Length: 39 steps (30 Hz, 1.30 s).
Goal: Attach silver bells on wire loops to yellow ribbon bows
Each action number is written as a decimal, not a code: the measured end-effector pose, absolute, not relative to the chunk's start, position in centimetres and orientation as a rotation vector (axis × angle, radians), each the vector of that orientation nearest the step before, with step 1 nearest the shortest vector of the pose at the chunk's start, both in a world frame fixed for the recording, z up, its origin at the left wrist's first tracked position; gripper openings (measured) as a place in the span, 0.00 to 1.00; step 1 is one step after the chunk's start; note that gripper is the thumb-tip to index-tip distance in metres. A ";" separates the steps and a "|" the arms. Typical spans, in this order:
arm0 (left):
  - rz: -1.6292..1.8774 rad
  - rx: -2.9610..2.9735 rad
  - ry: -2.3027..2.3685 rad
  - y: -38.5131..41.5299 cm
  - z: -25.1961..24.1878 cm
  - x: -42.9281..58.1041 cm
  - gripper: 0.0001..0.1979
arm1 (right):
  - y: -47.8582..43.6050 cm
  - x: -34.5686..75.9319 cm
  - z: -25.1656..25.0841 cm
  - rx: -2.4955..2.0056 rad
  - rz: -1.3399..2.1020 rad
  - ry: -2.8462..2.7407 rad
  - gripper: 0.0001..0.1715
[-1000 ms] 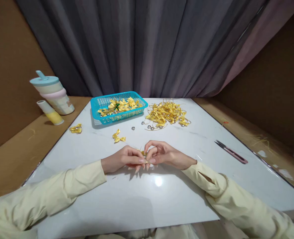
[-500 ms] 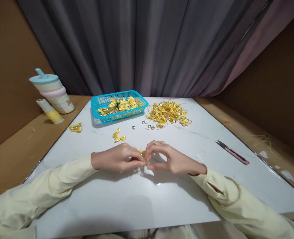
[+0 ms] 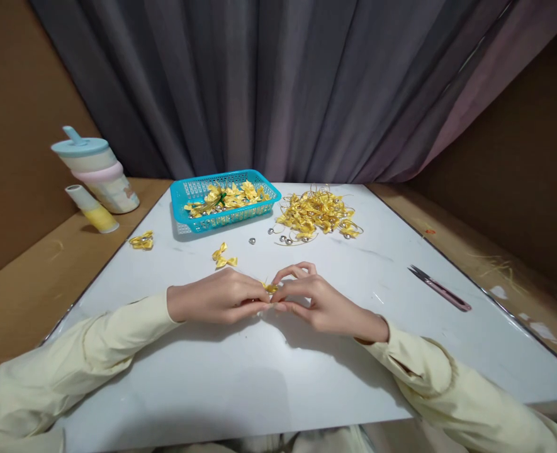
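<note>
So the little yellow ribbon piece [image 3: 269, 288] is right in the middle, pinched between both hands just above the white marbled surface [image 3: 212, 390]. Most of it's hidden by fingers, so I can't tell its full shape. The left hand [image 3: 221, 296] has thumb and index finger closed on it, and the right hand [image 3: 323, 308] meets it there, thumb and index also pinching, with another finger arched up over the top.

Just beyond the left hand there's a pair of loose yellow bows [image 3: 226, 262], then a single silvery bead [image 3: 252, 241] a bit farther back. Behind those sits a blue basket [image 3: 180, 200] with more yellow bows and silvery bits inside, and right beside it a messy pile of bows, cords and beads [image 3: 316, 212]. Another yellow bow bunch [image 3: 141, 240] lies near the left edge. Pink-handled snips [image 3: 441, 288] are off to the right, well apart from the hands.
</note>
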<state>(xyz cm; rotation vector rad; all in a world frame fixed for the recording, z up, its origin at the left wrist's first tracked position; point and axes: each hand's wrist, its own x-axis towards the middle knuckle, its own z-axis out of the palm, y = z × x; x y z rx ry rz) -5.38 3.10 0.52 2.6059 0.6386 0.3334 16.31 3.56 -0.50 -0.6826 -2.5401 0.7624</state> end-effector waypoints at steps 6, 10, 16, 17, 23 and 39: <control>0.465 2.552 0.763 3.1 0.8 -5.2 0.12 | 3.4 16.1 -0.6 -0.603 0.609 -2.424 0.07; 0.499 2.456 0.855 3.1 0.7 -4.9 0.11 | 3.4 16.1 -0.9 -0.565 0.587 -2.370 0.09; 0.623 2.120 1.035 3.3 0.9 -4.6 0.13 | 3.6 16.2 -1.0 -0.639 0.590 -2.299 0.09; 0.648 2.078 1.090 3.4 0.9 -4.7 0.13 | 3.6 16.3 -0.9 -0.667 0.611 -2.295 0.09; 0.488 2.138 1.300 4.4 -0.9 -5.6 0.17 | 4.0 16.5 0.0 -0.810 0.870 -2.282 0.08; 0.492 1.961 1.242 3.7 -1.8 -4.3 0.06 | 5.5 16.2 -0.1 -0.792 1.091 -2.380 0.07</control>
